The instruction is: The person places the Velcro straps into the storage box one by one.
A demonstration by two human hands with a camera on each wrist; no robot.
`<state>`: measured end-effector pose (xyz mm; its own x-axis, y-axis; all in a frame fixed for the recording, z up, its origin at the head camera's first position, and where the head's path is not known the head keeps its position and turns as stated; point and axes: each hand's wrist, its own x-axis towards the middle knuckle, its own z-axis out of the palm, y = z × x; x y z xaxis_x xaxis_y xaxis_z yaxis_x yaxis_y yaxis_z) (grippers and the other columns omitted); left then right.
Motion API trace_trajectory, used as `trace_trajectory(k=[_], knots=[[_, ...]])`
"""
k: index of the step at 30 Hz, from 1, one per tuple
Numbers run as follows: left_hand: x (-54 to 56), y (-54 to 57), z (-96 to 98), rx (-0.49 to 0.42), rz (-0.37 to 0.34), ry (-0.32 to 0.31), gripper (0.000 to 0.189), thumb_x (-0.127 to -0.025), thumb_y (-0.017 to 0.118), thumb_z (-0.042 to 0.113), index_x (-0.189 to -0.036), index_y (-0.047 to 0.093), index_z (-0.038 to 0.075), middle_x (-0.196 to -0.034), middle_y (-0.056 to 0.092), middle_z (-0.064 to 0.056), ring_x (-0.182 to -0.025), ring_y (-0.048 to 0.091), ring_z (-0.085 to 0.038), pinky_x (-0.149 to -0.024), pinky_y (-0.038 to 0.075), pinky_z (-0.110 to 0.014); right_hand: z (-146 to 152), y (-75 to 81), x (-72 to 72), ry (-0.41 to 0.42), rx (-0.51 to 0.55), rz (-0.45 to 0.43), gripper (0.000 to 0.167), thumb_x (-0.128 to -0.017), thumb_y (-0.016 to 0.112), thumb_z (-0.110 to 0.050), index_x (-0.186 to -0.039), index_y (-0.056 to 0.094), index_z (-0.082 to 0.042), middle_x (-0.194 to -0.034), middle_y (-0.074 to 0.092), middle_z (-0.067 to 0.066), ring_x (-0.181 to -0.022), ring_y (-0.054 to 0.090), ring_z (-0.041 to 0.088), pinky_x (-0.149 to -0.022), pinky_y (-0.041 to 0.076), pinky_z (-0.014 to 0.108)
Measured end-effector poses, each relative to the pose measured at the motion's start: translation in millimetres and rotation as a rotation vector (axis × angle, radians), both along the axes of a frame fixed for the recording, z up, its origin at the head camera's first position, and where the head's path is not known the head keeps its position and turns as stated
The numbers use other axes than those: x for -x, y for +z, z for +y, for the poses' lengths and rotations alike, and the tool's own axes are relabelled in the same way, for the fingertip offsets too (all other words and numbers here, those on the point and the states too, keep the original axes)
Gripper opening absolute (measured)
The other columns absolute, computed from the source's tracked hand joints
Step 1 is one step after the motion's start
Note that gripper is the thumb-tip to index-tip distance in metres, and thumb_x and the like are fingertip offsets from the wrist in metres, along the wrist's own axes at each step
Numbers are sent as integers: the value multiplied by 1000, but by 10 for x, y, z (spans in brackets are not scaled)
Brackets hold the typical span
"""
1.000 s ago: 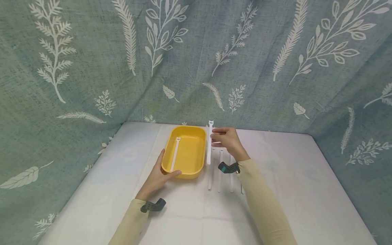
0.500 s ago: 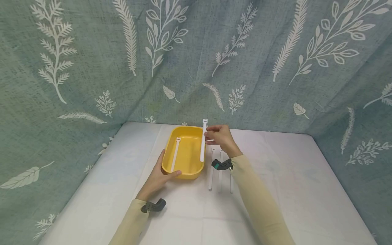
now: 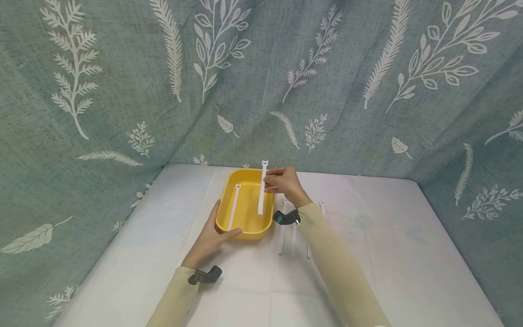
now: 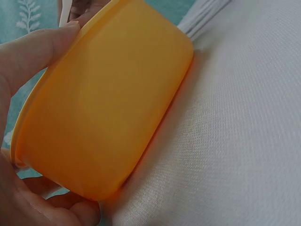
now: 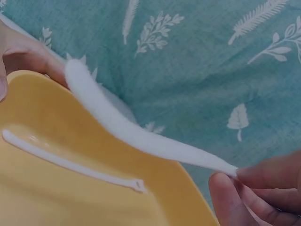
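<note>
My left hand holds a yellow plastic tub at its near left corner. In the left wrist view the thumb lies on the rim, with curled fingers below against the tub's wall. Between thumb and fingertips, my right hand pinches a white hook-and-loop cable tie near its slotted head. The strap hangs over the right part of the tub; in the right wrist view its body bows out toward the far rim. Another white cable tie lies lengthwise along the left side of the tub's floor.
Several more white cable ties, such as this strap, lie side by side on the white tablecloth right of the tub, partly hidden under the right forearm. A green leaf-patterned curtain stands behind the table.
My right hand has moved left, carrying the cable tie from beside the tub's right edge to over its inside. The left hand and the tub have stayed put.
</note>
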<state>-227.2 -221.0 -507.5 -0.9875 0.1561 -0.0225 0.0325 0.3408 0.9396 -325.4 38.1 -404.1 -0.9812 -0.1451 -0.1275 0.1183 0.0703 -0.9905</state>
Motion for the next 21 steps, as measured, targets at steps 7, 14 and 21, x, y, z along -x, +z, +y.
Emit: trace_trajectory(k=[7, 14, 21], knots=[[0, -2, 3, 11, 3, 5, 122, -87, 85, 36, -168, -6, 23, -176, 8, -9, -161, 21, -33, -132, 22, -53, -109, -78, 54, 11, 20, -25, 27, -94, 72, -1, -120, 68, 6, -101, 71, 16, -79, 74, 21, -76, 68, 35], [-1, -6, 1, -10, 9, -4, 121, -88, 84, 32, -167, -6, 26, -176, 9, -9, -159, 25, -34, -130, 25, -53, -236, -136, 74, 24, 37, -52, 28, -93, 72, 2, -119, 66, 10, -94, 69, 13, -86, 76, 31, -78, 68, 38], [24, -29, -10, 2, 3, 1, 120, -89, 83, 32, -167, -8, 28, -176, 8, -8, -158, 28, -32, -129, 29, -51, -327, -251, 133, 37, 21, -78, 30, -92, 72, 3, -121, 66, 10, -91, 69, 11, -73, 72, 17, -73, 68, 35]])
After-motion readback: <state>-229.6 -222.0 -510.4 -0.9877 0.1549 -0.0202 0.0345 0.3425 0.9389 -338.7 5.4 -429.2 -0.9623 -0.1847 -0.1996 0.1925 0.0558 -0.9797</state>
